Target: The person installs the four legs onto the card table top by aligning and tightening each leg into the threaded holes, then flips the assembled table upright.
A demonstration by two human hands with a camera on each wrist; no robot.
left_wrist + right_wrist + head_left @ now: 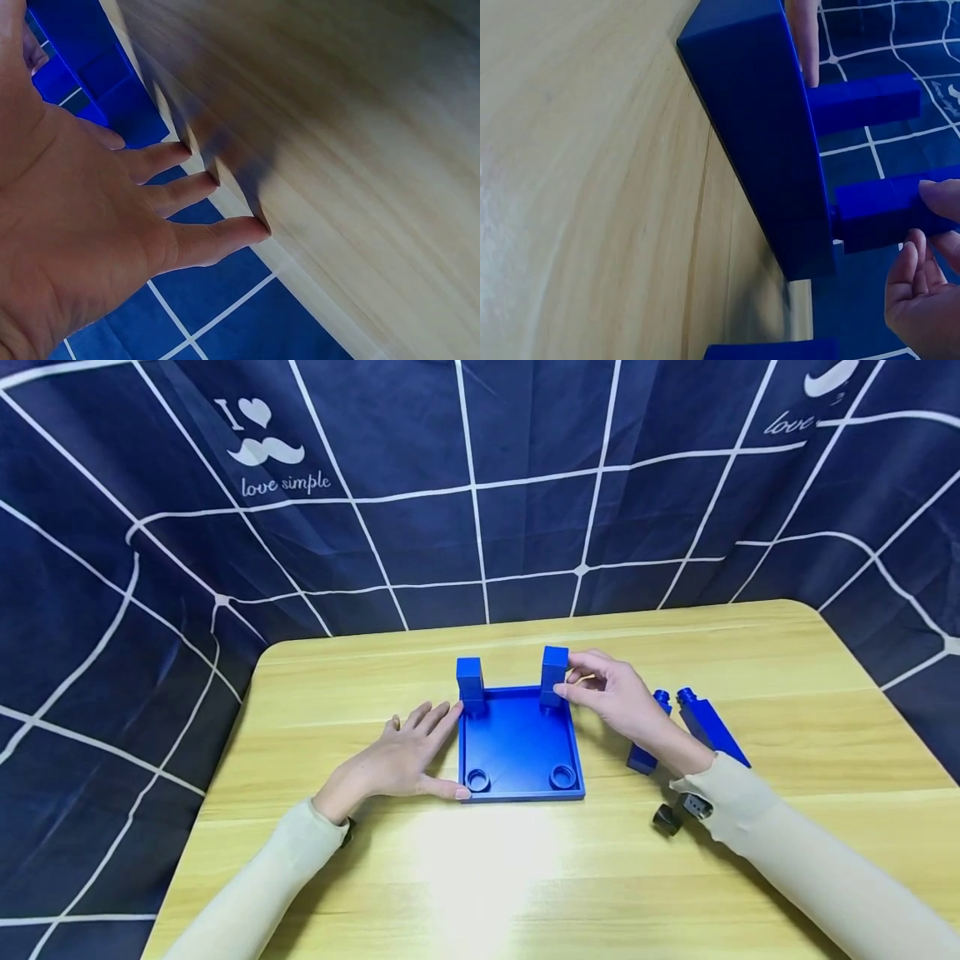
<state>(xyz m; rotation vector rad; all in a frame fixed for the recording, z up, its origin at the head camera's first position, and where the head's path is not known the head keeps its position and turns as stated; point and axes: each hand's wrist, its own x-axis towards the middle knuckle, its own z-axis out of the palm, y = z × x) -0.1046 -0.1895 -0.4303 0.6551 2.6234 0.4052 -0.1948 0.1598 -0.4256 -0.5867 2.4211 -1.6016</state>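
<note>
A blue post stands at the blue tray's far right corner, pinched by the right hand. The left hand, fingers spread, touches the left edge. Loose posts crowd the right; table stretches wide left and near.

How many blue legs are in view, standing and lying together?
4. The left leg and right leg stand at the tray's far corners, the latter held by the right hand. An inner leg and outer leg lie on the table, farther right, partly hidden by the right arm.
</note>
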